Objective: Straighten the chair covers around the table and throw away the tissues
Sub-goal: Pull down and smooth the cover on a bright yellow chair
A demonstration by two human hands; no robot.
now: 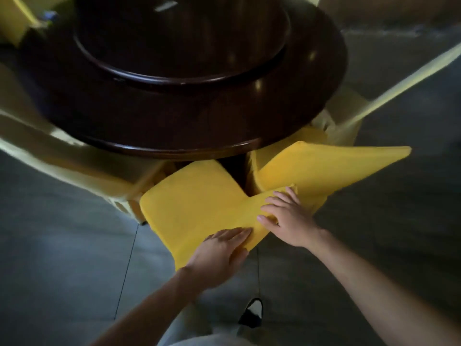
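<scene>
1. Left hand (220, 255): fingers straight and together, laid flat on the near corner of the yellow chair cover (197, 203); pressing, not pinching.
2. Right hand (287, 217): fingers spread and slightly bent, resting on the top edge of the same cover where the fabric bunches into a ridge; whether the thumb hooks under the cloth cannot be told.
3. Yellow chair cover: stretched over the back of the nearest chair, directly below the viewer, just beside the desk (174, 116). Fabric looks mostly smooth, with a fold running between the two hands.
4. Second yellow cover (324, 171): on the neighbouring chair to the right, its corner touching or overlapping the first near the right hand.
5. Pale covers (62, 158): on chairs further left and right, blurred.
6. Desk: round, dark wood, carrying a raised turntable (179, 38); chairs tucked close around it.
7. Tissues: none visible here.
8. Shoe (252, 312): on the grey floor below the hands.
9. Step in hand, as judged: smoothing this cover's top edge.
10. Handling advice: keep the left palm anchoring the corner while the right draws the ridge outward and down, pulling evenly so the seam sits square on the chair back; avoid dragging the neighbouring cover along.
</scene>
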